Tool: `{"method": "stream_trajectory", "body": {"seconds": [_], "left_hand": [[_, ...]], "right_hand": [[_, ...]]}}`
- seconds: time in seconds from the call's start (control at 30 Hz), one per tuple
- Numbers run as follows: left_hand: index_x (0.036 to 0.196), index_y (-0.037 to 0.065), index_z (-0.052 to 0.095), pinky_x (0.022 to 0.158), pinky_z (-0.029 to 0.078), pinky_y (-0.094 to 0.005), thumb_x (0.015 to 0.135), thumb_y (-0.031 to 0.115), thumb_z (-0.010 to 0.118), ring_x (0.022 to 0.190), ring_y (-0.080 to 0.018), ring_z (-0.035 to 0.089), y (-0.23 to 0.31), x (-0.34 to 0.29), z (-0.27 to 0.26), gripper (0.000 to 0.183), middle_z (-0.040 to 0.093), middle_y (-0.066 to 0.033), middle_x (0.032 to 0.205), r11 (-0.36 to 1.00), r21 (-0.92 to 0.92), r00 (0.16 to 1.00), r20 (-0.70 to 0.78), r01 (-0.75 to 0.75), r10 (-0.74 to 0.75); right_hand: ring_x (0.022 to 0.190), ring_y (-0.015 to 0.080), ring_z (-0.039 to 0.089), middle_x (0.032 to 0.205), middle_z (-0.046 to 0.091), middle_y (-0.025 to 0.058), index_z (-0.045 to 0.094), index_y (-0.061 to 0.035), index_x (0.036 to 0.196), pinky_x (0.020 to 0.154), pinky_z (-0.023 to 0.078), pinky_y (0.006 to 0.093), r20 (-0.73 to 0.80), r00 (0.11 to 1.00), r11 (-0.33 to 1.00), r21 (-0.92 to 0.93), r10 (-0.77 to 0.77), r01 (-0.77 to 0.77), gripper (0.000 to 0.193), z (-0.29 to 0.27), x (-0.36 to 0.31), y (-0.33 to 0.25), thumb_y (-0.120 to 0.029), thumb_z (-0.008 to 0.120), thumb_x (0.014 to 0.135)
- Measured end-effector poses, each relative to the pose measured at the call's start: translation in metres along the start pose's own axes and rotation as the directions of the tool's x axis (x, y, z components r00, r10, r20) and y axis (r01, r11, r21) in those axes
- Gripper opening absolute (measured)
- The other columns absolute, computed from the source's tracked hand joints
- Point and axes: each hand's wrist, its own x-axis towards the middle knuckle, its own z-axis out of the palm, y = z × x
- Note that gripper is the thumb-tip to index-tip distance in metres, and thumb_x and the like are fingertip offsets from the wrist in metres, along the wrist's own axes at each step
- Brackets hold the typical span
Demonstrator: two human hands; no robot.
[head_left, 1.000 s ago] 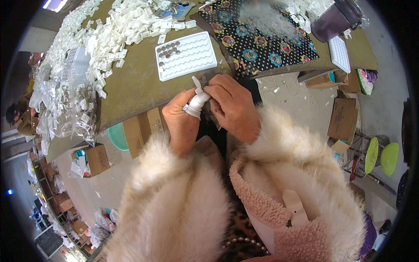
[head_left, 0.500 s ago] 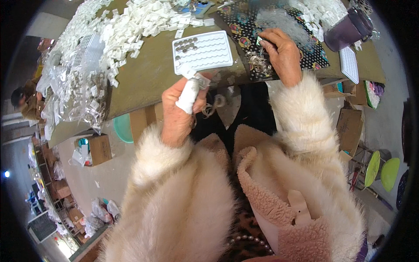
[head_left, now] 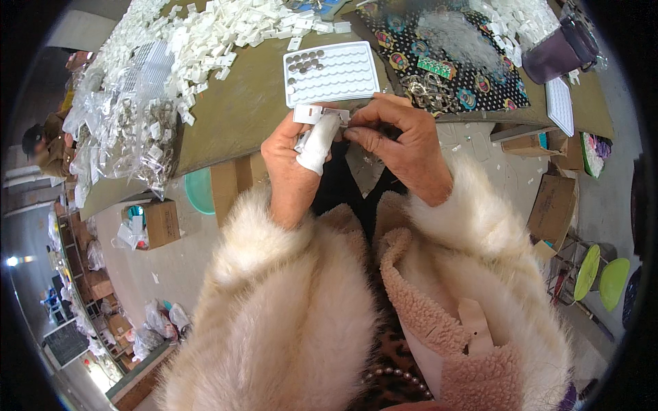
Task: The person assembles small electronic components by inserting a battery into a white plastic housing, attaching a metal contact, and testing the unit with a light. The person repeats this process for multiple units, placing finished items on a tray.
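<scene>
My left hand (head_left: 284, 161) is closed on a small white card (head_left: 306, 114), held just in front of the table edge. A white covering (head_left: 319, 147) wraps one of its digits. Beside it, my right hand (head_left: 408, 144) has thumb and forefinger pinched together at the card's right side; what they hold is too small to make out. Beyond the hands lies a white tray (head_left: 343, 88) with wavy rows, small dark round discs (head_left: 305, 61) filling part of its far left. A tangle of shiny metal pieces (head_left: 428, 92) and a green strip (head_left: 436, 66) rest on the patterned cloth (head_left: 473, 85).
Heaps of white cards (head_left: 236, 31) cover the table's far left, near filled clear bags (head_left: 147, 130). A purple cup (head_left: 558, 51) and another white tray (head_left: 559, 106) are at right. Cardboard boxes (head_left: 159, 222) stand below the table. Another person (head_left: 51, 147) is at far left.
My right hand has come from the metal pieces on the cloth back to the left hand, and its fingers now meet the white card. The view has shifted slightly.
</scene>
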Motion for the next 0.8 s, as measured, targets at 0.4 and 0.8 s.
{"method": "stream_trajectory", "body": {"seconds": [0.4,0.8], "left_hand": [[0.107,-0.003,0.07,0.045,0.03,-0.02,0.096,0.011,0.068,0.051,-0.0015,0.043,0.005,0.0,-0.001,0.018,0.067,-0.0042,0.076,0.922,-0.327,0.978,0.042,0.206,-0.203],[0.088,0.0,0.068,0.044,0.028,-0.0204,0.097,0.02,0.068,0.048,-0.0022,0.039,0.01,-0.002,0.001,0.022,0.063,-0.0029,0.072,0.856,-0.369,0.93,0.204,0.362,-0.305]], "right_hand": [[0.072,0.0163,0.054,0.073,0.063,0.0047,0.07,-0.0037,0.085,0.071,0.043,0.0305,-0.008,0.994,0.992,-0.067,-0.108,0.108,0.005,-0.007,-0.002,-0.001,-0.001,0.072,0.082],[0.068,0.0002,0.051,0.077,0.064,-0.004,0.073,-0.0011,0.088,0.06,0.04,0.0187,0.205,0.947,0.904,0.302,0.247,-0.301,0.007,-0.02,-0.003,0.004,-0.007,0.075,0.087]]}}
